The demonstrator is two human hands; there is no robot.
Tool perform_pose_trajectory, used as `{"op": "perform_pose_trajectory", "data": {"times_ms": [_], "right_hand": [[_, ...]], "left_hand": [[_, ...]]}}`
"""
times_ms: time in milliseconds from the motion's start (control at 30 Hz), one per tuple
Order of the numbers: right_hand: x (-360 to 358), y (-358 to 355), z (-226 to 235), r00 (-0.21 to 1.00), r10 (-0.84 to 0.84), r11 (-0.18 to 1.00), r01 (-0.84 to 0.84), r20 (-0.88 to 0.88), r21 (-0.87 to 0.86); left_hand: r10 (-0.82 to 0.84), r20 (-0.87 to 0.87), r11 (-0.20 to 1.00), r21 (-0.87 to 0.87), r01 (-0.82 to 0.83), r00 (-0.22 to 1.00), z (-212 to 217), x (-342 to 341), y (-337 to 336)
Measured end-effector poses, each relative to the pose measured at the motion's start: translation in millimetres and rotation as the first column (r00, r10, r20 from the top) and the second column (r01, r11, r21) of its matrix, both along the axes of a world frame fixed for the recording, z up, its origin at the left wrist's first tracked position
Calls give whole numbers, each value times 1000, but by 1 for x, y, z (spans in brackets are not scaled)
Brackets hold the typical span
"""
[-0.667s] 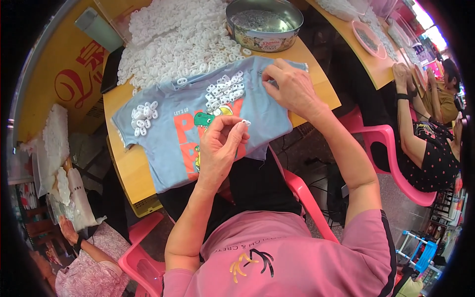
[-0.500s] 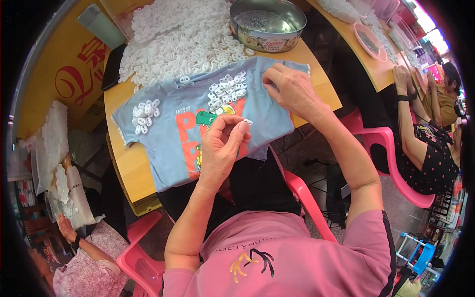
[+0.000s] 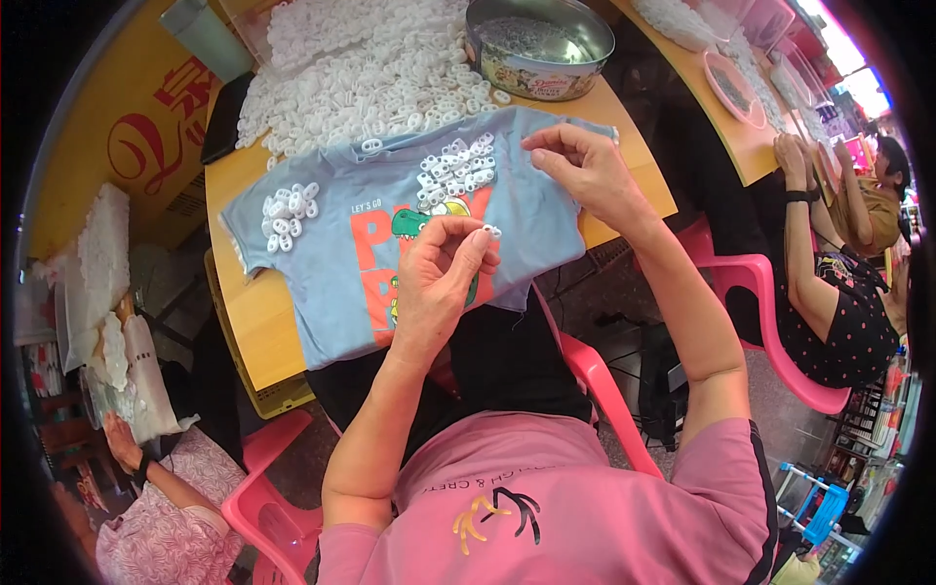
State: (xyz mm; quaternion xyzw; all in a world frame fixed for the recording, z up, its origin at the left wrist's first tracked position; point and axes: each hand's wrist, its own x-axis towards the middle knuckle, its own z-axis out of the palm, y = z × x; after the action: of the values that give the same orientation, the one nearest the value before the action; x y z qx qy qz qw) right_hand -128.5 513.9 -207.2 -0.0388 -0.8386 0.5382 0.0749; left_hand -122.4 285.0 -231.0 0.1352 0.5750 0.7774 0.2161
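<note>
My left hand (image 3: 434, 283) is closed in a pinch, holding a small white plastic piece (image 3: 492, 231) between thumb and index finger. Below that hand a blue T-shirt (image 3: 327, 229) with a printed front is spread over the table edge and my lap. My right hand (image 3: 590, 175) hovers over the shirt's right shoulder, thumb and index tips brought close together; anything between them is too small to make out. On the shirt lie two groups of white plastic pieces, a cluster of pieces with dark spots (image 3: 458, 168) near my hands and a looser pile (image 3: 290, 213) at the left.
A large heap of white pieces (image 3: 361, 73) covers the table's far side. Beside it stands a round tin (image 3: 541, 68) with small shiny bits inside. A dark flat object (image 3: 226, 119) lies at the left edge. People sit at both sides, near pink chairs (image 3: 770, 312).
My right hand has turned a little, its thumb and index finger now pointing left. The left hand keeps its pinch on the white piece. The whole view has shifted slightly.
</note>
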Motion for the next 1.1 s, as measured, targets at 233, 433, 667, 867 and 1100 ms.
{"op": "perform_pose_trajectory", "data": {"times_ms": [233,433,667,867,1100], "right_hand": [[6,-13,-6,999,6,993,-11,42,118],[13,-14,-9,940,199,833,-12,-279,553],[12,-12,-5,971,174,761,-25,-166,648],[5,-9,-1,983,154,780,-62,-95,622],[3,-3,-4,998,50,990,-45,-35,131]], "left_hand": [[6,9,1000,12,-6,1000,-2,-1,-1],[15,25,999,39,-16,1000,-1,0,0],[13,13,1000,26,-13,1000,-1,0,-1],[13,26,999,44,-14,1000,-1,0,0],[15,39,999,45,-17,999,-1,0,0]]}}
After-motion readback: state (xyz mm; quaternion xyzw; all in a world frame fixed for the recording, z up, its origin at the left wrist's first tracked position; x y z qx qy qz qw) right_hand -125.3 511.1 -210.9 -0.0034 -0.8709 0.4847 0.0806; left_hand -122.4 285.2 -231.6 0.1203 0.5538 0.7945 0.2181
